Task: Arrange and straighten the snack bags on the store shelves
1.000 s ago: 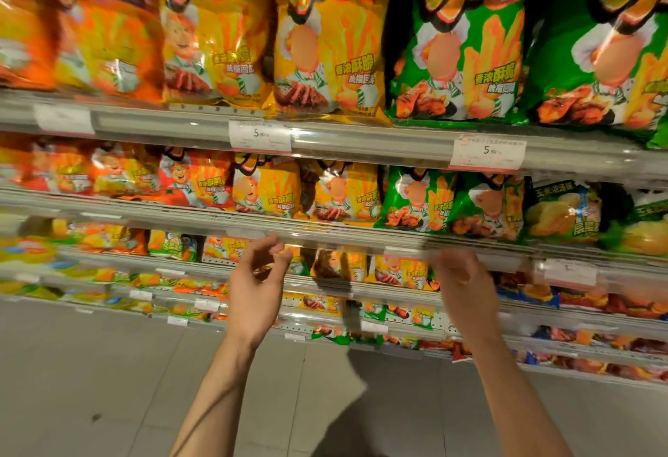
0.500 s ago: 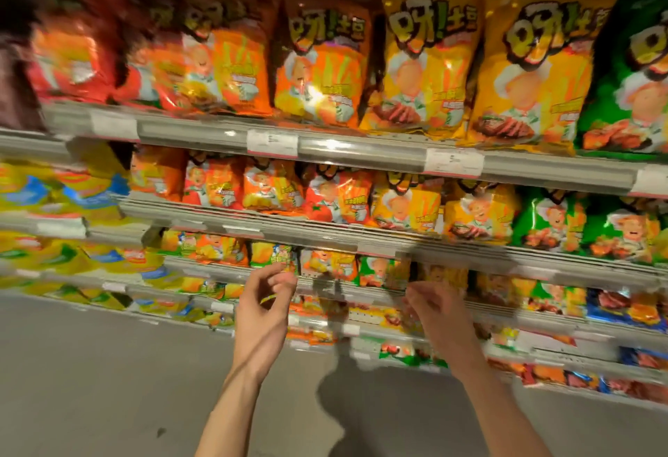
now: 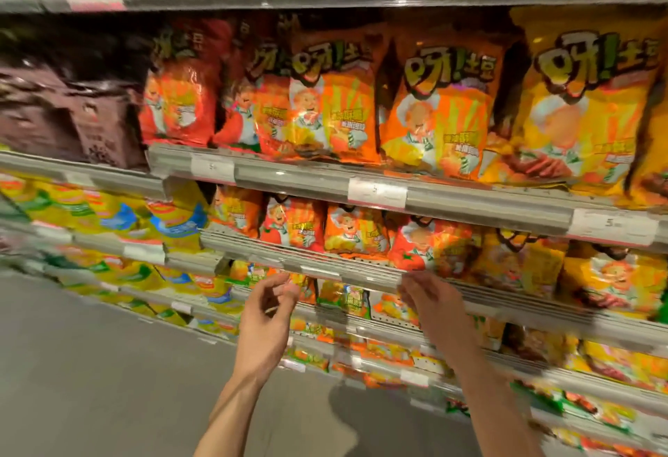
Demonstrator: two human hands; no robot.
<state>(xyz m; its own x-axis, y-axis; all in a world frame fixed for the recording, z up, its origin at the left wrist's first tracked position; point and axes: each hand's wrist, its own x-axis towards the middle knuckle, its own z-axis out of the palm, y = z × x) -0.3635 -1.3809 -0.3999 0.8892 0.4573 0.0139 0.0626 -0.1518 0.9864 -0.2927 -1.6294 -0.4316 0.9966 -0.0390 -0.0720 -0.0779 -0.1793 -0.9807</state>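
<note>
Left hand (image 3: 269, 306) is raised off a bare forearm, fingers loosely curled with nothing in them, hanging just under the shelf rail (image 3: 325, 268). Right hand (image 3: 435, 306) reaches up with its back to the camera, fingertips at the rail's lower edge; can't tell if it's gripping anything. Orange snack bags (image 3: 356, 230) stand on the shelf right above, bigger ones (image 3: 433, 109) on the next shelf up.

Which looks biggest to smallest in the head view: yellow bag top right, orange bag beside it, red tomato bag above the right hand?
1. yellow bag
2. orange bag, close behind; the yellow one sits nearer the camera, so unsure
3. red tomato bag, clearly smallest
</note>
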